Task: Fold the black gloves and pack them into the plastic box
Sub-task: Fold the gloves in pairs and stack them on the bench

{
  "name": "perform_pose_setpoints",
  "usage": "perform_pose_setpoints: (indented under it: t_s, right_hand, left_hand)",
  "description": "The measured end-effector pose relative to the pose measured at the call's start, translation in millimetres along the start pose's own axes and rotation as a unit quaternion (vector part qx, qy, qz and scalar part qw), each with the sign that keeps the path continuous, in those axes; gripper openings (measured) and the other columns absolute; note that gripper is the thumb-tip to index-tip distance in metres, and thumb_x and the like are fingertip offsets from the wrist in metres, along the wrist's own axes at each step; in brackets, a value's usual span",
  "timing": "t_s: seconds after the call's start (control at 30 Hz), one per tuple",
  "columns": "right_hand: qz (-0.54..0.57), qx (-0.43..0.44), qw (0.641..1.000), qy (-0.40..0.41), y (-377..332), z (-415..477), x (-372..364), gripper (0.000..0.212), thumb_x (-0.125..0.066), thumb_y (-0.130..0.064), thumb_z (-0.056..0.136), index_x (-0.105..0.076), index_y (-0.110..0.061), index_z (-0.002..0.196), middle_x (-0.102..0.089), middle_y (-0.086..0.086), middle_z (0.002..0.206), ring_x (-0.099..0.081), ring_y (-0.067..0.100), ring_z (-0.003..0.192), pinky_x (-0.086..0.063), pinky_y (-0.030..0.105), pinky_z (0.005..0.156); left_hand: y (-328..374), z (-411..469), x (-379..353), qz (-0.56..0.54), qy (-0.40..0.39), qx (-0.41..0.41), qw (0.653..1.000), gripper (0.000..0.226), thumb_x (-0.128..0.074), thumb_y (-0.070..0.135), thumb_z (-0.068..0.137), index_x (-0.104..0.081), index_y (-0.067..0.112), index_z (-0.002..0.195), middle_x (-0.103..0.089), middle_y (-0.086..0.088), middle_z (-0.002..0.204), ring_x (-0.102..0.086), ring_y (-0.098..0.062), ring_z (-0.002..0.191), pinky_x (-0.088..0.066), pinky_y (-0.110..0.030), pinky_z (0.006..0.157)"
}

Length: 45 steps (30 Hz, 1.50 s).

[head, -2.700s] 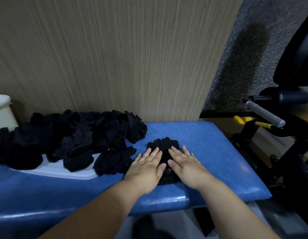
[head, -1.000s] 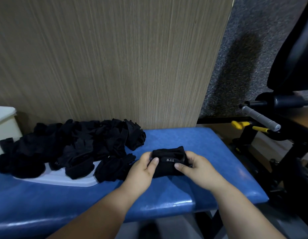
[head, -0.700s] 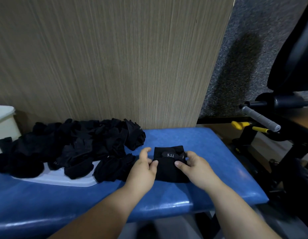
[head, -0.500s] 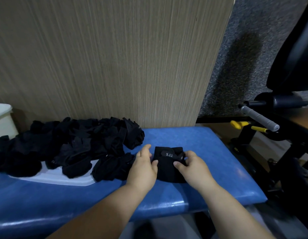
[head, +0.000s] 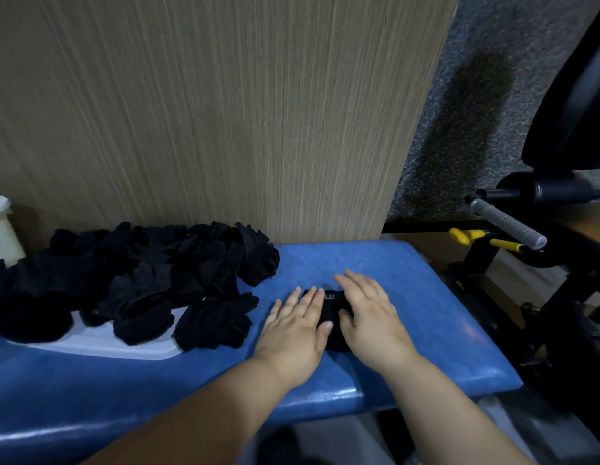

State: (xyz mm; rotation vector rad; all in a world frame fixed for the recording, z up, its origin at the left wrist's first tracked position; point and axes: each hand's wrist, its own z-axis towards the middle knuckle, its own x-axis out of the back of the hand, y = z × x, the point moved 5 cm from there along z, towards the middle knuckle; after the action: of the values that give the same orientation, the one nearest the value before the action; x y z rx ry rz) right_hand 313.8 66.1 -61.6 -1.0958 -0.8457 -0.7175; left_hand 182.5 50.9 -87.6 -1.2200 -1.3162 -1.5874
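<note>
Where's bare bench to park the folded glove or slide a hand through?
Free: blue bench right of the right hand out to its right edge; the strip behind the folded glove up to the wood panel; the front strip, nearer than the white tray. Crowded: the left half, where the glove pile covers the tray and nears the left hand.

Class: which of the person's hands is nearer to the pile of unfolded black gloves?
Left. The left hand lies just right of the pile, flat on the folded glove; the right hand rests on that glove's far side, farther from the pile.
</note>
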Motion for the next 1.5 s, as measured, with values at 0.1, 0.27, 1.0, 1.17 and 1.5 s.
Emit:
perform_pose_setpoints:
  t_s: [0.1,0.27,1.0,1.17,1.5]
  right_hand:
    - [-0.016,0.034,0.998,-0.049,0,3,-10,0.057,-0.039,-0.019,0.098,-0.022,-0.029,0.152,-0.017,-0.015,0.159,0.0,0.005,0.147,-0.008,0.026,0.12]
    - [-0.038,-0.006,0.995,-0.094,7,6,-20,0.05,-0.031,-0.031,0.103,-0.022,-0.027,0.152,-0.017,-0.013,0.159,0.001,0.007,0.148,-0.008,0.03,0.12]
    - [-0.1,-0.132,0.985,-0.051,2,-4,-2,0.041,-0.046,-0.049,0.087,-0.056,-0.021,0.115,-0.059,0.001,0.116,-0.053,0.023,0.111,-0.042,0.034,0.091]
    - [-0.005,-0.228,0.972,-0.057,11,-14,5,0.05,-0.059,-0.058,0.079,-0.057,-0.015,0.104,-0.064,0.002,0.101,-0.061,0.021,0.094,-0.048,0.03,0.072]
    - [0.143,-0.24,0.959,-0.042,12,-23,10,0.035,-0.059,-0.049,0.087,-0.049,-0.023,0.107,-0.06,-0.008,0.093,-0.058,0.014,0.085,-0.05,0.031,0.072]
  left_hand:
    - [-1,1,0,0.019,-0.011,0.004,1.0,0.057,-0.015,0.045,0.102,0.003,0.025,0.153,0.003,0.012,0.161,0.012,-0.008,0.147,0.008,-0.036,0.12]
    - [-2,1,-1,0.015,-0.023,0.013,1.0,0.057,-0.014,0.047,0.102,0.004,0.029,0.153,0.005,0.015,0.16,0.012,-0.008,0.147,0.007,-0.037,0.12]
    - [-16,-21,13,0.001,0.057,0.117,0.992,0.067,-0.029,0.055,0.097,-0.008,0.023,0.152,-0.022,0.004,0.151,-0.017,-0.019,0.138,-0.016,-0.033,0.113]
    - [-16,-20,17,-0.043,0.036,0.174,0.983,0.053,-0.035,0.057,0.095,-0.043,0.019,0.132,-0.043,0.001,0.134,-0.034,-0.021,0.128,-0.03,-0.033,0.107]
    - [4,-1,15,-0.283,-0.008,0.212,0.936,0.036,-0.053,0.041,0.093,-0.047,0.014,0.117,-0.058,-0.002,0.112,-0.058,-0.018,0.099,-0.049,-0.03,0.081]
